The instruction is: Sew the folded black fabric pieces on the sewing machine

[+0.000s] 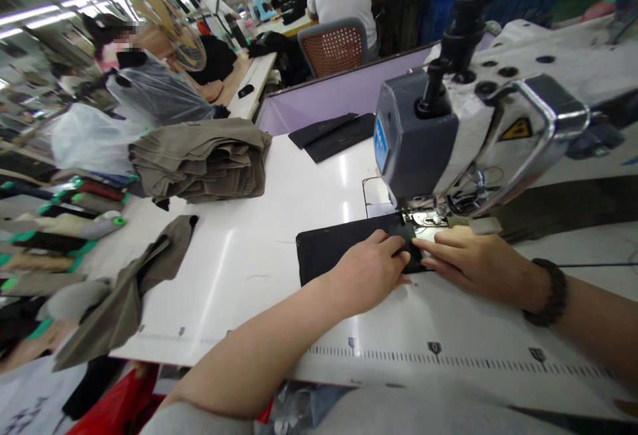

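My left hand on the black rectangular fabric piece, my right hand at its right end.
Left fingers bent, right straighter; I can't tell if either grips. The fabric lies on the glossy white table, by the grey-and-white sewing machine.

Person is wearing a dark, chunky bracelet behind the right hand. Short grey sleeve is ending near left elbow; forearms showing bare, pale grey clothing filling bottom edge.

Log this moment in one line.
left hand: on dark fabric | right hand: at fabric's right end | sewing machine: head at fabric's corner
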The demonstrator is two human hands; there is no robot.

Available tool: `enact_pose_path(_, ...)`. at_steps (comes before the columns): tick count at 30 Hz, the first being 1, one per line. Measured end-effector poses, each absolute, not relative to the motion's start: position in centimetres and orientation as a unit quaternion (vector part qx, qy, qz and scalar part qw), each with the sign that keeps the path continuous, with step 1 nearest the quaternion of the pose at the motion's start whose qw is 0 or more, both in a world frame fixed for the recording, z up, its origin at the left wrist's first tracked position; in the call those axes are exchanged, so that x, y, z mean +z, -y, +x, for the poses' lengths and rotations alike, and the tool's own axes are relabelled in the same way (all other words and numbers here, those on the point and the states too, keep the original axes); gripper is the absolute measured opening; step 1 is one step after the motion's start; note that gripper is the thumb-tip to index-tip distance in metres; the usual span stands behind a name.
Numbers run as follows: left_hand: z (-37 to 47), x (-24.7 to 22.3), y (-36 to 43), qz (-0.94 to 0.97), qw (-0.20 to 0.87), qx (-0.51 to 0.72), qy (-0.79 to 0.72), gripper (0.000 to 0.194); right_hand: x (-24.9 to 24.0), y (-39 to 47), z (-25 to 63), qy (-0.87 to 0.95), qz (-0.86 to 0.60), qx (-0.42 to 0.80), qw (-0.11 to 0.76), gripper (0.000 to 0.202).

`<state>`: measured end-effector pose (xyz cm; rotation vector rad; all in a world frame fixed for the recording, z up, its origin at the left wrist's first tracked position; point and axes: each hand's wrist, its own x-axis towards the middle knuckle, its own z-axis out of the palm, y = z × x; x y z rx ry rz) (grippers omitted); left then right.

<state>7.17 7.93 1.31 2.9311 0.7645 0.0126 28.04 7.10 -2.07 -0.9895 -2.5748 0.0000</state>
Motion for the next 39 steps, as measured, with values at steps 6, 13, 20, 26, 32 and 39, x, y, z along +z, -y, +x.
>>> enact_pose_path(6,7.0,1.4,-6.0,0.968,0.074,0.018,-0.237,0.025,-0.9,-5.8,27.8,0.943,-0.264,-0.006,0.201,0.029)
enact_pose_path(13,7.0,0.8,-6.3,0.962,0.086,0.049,-0.254,0.027,-1.1,-6.0,27.6,0.941,-0.278,-0.008,0.193,0.029)
enact_pose_path(20,6.9,0.4,-7.5,0.959,0.066,0.054,-0.27,0.024,-1.6,-6.5,27.8,0.933,-0.316,-0.028,0.172,0.032)
enact_pose_path(26,7.0,0.0,-9.0,0.958,0.049,0.057,-0.276,0.021,-2.2,-7.2,27.9,0.917,-0.36,-0.043,0.165,0.037)
enact_pose_path(32,7.2,-0.1,-10.8,0.956,0.055,0.059,-0.281,0.02,-2.8,-7.8,27.8,0.908,-0.386,-0.001,0.164,0.032)
enact_pose_path(39,7.5,-0.3,-12.7,0.95,0.059,0.054,-0.302,0.018,-2.9,-7.8,27.9,0.907,-0.388,0.011,0.164,0.03)
